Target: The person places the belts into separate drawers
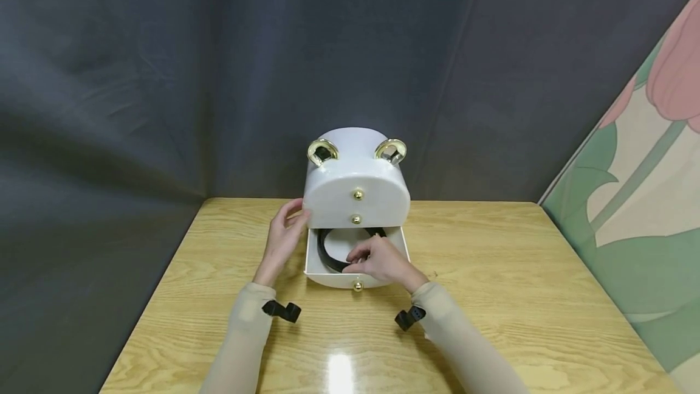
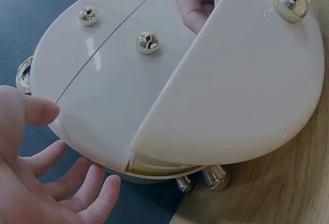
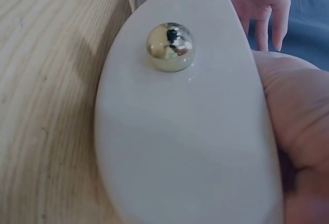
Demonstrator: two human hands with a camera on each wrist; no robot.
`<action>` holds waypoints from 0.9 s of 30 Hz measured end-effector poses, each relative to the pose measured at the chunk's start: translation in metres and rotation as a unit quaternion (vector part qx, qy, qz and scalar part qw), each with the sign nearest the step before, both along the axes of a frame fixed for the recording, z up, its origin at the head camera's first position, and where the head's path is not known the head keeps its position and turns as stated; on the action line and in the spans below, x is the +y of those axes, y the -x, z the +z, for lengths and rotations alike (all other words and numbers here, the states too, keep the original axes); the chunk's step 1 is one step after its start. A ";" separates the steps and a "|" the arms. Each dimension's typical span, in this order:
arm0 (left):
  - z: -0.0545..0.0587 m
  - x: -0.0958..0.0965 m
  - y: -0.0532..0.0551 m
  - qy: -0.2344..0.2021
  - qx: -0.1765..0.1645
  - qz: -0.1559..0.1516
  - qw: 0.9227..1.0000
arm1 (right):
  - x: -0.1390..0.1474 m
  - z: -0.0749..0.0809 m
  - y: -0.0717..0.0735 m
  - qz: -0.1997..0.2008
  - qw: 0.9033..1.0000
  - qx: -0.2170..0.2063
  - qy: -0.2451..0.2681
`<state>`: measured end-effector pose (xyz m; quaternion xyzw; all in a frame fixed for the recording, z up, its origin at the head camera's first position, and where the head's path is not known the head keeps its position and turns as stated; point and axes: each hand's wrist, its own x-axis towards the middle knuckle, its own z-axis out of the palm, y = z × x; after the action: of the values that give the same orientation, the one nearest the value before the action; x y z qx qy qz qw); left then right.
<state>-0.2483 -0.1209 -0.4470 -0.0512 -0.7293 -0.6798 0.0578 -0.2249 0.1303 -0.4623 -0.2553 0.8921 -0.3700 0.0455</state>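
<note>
A white rounded box (image 1: 356,184) with gold ring-shaped ears stands at the back of the table. Its bottom drawer (image 1: 312,269) is pulled out toward me. Inside lies a black band (image 1: 325,254) curved into a ring. My right hand (image 1: 380,260) reaches into the drawer, thumb and fingers pinching the band at its near side; in the right wrist view the drawer front (image 3: 185,131) hides the fingertips. My left hand (image 1: 283,239) is at the box's left side, fingers spread and slightly bent, fingertips right at its edge in the left wrist view.
Gold knobs mark the box front, including one on the drawer front (image 1: 358,286). The wooden table (image 1: 492,297) extends to both sides. A dark curtain (image 1: 350,47) hangs right behind the box; a flower-patterned panel (image 1: 645,169) stands along the right.
</note>
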 end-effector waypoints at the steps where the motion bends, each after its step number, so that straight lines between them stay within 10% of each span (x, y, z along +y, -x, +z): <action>1: 0.000 0.000 0.000 0.000 0.000 0.000 1.000 | 0.000 -0.001 0.001 0.002 1.000 0.005 0.003; 27: 0.000 0.001 0.000 0.005 0.000 0.003 1.000 | -0.003 0.001 -0.008 -0.009 0.997 0.065 0.048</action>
<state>-0.2484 -0.1203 -0.4471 -0.0494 -0.7325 -0.6763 0.0597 -0.2168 0.1270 -0.4614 -0.2726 0.8767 -0.3953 -0.0283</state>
